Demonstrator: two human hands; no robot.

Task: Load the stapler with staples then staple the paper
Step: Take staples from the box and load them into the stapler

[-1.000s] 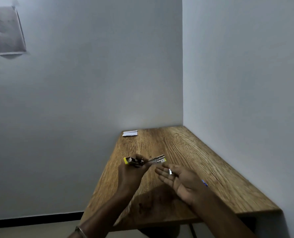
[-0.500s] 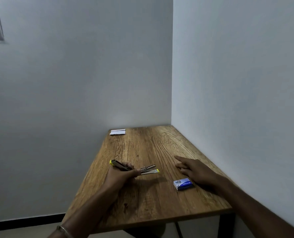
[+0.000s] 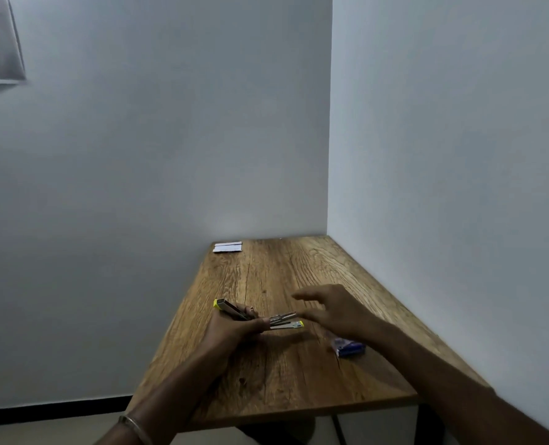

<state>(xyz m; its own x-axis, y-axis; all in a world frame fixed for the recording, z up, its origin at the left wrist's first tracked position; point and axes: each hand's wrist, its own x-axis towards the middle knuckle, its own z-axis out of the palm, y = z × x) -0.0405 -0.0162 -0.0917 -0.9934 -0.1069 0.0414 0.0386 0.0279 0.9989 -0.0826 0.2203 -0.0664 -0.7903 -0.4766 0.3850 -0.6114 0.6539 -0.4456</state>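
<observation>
The brown wood-grain table [image 3: 299, 374] fills the lower middle of the view, wedged into a corner of two pale grey walls, its long edges running from about 6 o'clock toward 12. On it, at its far left corner (roughly 11 o'clock from the hands), lies a small white stack of paper slips [image 3: 227, 247], well apart from everything else.

The left hand [image 3: 234, 329] is curled shut around the middle of a slim metal stapler with yellow ends [image 3: 257, 316], holding it just above the tabletop. The stapler is hinged wide open — its top arm points off toward 10 o'clock past the knuckles, while the staple channel and base stick out toward 3 o'clock, the long axis lying nearly level across the view. The bare metal rails on that right-hand side look thin, and whether any staples already sit in the channel is too small to tell.

The right hand [image 3: 334, 311] hovers just beside the stapler's open end, at its 3 o'clock, fingers loosely spread and slightly bent, gripping nothing that I can make out (it is motion-blurred). It is plainly the nearer hand to the exposed channel.

A small blue cardboard staple box [image 3: 349, 347] rests on the table at about 5 o'clock from the right hand, near the wrist and partly blurred — so the staples lie behind and below those fingers, while the channel lies ahead of them to the left; loading looks not yet finished
</observation>
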